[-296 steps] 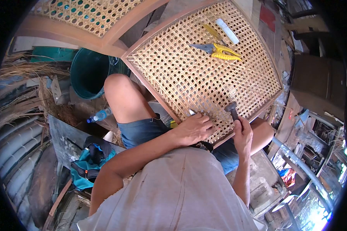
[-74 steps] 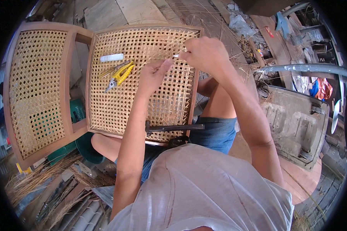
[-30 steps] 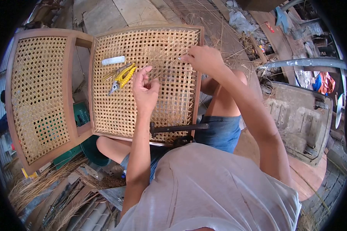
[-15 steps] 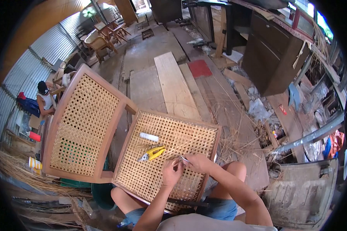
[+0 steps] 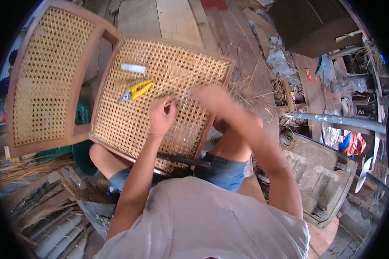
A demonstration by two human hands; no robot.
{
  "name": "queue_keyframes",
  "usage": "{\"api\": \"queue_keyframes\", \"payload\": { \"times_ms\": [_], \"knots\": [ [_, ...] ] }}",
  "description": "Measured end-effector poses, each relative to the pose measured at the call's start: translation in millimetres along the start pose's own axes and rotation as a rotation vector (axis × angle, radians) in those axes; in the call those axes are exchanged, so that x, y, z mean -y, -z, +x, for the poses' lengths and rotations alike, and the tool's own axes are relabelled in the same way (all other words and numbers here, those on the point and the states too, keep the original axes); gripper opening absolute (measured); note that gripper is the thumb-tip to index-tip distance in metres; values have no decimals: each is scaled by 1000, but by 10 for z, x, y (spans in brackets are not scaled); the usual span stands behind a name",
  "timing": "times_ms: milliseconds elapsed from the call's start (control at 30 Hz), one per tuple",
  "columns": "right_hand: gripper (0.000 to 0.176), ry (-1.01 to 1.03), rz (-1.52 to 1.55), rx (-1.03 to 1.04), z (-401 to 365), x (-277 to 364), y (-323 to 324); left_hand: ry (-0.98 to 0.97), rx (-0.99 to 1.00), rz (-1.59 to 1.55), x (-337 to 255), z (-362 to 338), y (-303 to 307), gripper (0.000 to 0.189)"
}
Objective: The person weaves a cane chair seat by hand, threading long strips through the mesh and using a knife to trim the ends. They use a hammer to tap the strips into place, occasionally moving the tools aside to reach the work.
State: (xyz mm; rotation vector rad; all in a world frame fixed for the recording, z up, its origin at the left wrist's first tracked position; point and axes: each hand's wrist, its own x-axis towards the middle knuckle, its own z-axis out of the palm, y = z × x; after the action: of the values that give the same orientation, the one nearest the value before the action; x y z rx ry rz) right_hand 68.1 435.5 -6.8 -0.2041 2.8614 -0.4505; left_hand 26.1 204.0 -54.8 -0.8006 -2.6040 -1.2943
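Observation:
A wooden chair with a woven cane seat (image 5: 177, 56) lies across my lap, its cane backrest (image 5: 47, 73) off to the left. My left hand (image 5: 162, 114) is over the seat, thumb and fingers curled together in a pinch; what they hold is too small to make out. Motion smears my right hand (image 5: 209, 98), which is just right of it above the cane, so its fingers cannot be read. Yellow-handled pruning shears (image 5: 138, 90) lie on the weave beside a white cylinder (image 5: 133, 68). A long dark tool (image 5: 183, 160) rests along the seat's near edge.
Loose cane strands (image 5: 250, 93) litter the plank floor on the right. A dark cabinet (image 5: 317, 26) stands at the upper right, with a grey pipe (image 5: 337, 121) and a dirty moulded panel (image 5: 317, 177) below. A green tub (image 5: 84, 157) sits by my left knee.
My view has tilted down, so the chair appears higher and further left. My right hand has come away from my left, which stays pinched. The shears and white cylinder keep their places on the seat.

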Motion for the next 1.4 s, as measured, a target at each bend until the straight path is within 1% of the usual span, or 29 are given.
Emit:
{"api": "queue_keyframes", "payload": {
  "times_ms": [67,100,167,200,267,300,333,400,467,500,567,600,667,700,767,800,833,867,900,967,1000,1033,1067,1100,1167,1200,1267,1333,1400],
  "knots": [
    [19,-254,113,-155,-131,-531,366,-1,7,-5,15,-71,20,22],
    [19,-243,105,-149,-92,-515,411,-48,-1,-4,16,7,23,21],
    [18,-62,63,-255,-217,-418,372,-28,12,12,-24,34,33,20],
    [18,-66,63,-241,-250,-283,396,-19,17,31,-35,11,23,18],
    [21,-69,51,-3,-165,35,488,-31,-16,29,-3,22,-19,15],
    [21,24,39,-31,-159,46,296,-46,-24,37,-7,17,-11,15],
    [21,27,34,-26,-183,-114,121,-60,-37,45,-13,23,-8,15],
    [20,102,-26,-413,-291,-667,-32,-56,-24,28,-20,42,15,15],
    [18,-196,-49,-243,-402,-952,372,-45,-13,10,-18,-37,65,15],
    [18,-195,-55,-241,-386,-904,425,-57,-25,-2,-18,-27,64,15],
    [19,-240,-7,-431,-314,-798,506,-58,-71,-57,-6,24,51,17],
    [19,-237,-7,-433,-317,-733,564,-59,-73,-55,2,29,64,17],
    [20,-234,158,-407,-383,-620,701,135,-2,-125,-22,32,38,18],
    [20,-230,147,-410,-422,-559,770,131,-12,-132,-85,92,-1,18],
    [21,-90,491,-555,-528,-395,860,-128,-125,-55,-337,225,-115,17],
    [21,-79,488,-540,-564,-289,924,-139,-70,-139,-508,303,-222,18],
    [21,-75,716,-508,-599,-163,1003,-151,-9,-220,-688,388,-317,20],
    [22,-75,945,-474,-623,-50,1064,-57,149,-414,-876,472,-343,22],
    [22,-70,945,-468,-634,63,1107,33,306,-608,-1003,560,-305,25],
    [22,-83,1092,-638,-628,213,1176,90,301,-711,-1096,702,-135,26],
    [22,-86,1087,-636,-626,196,1178,148,306,-816,-1128,745,-98,28],
    [22,-271,923,-507,-618,145,1165,217,250,-866,-1037,815,0,26],
    [22,-451,755,-385,-607,77,1131,203,247,-748,-925,859,139,25],
    [29,-287,482,-345,-595,-67,867,191,246,-633,-832,889,295,23],
    [31,-348,153,-47,-478,-18,618,119,294,-319,-548,879,357,20],
    [29,-343,131,-34,-403,80,547,116,288,-333,-450,875,349,20],
    [28,-345,108,-9,-286,265,447,62,375,1,-306,808,302,25],
    [19,-307,-37,50,-182,365,394,68,345,-21,-264,737,248,21],
    [18,-319,-74,70,-99,432,392,20,340,87,-269,732,227,18]
  ]
}}
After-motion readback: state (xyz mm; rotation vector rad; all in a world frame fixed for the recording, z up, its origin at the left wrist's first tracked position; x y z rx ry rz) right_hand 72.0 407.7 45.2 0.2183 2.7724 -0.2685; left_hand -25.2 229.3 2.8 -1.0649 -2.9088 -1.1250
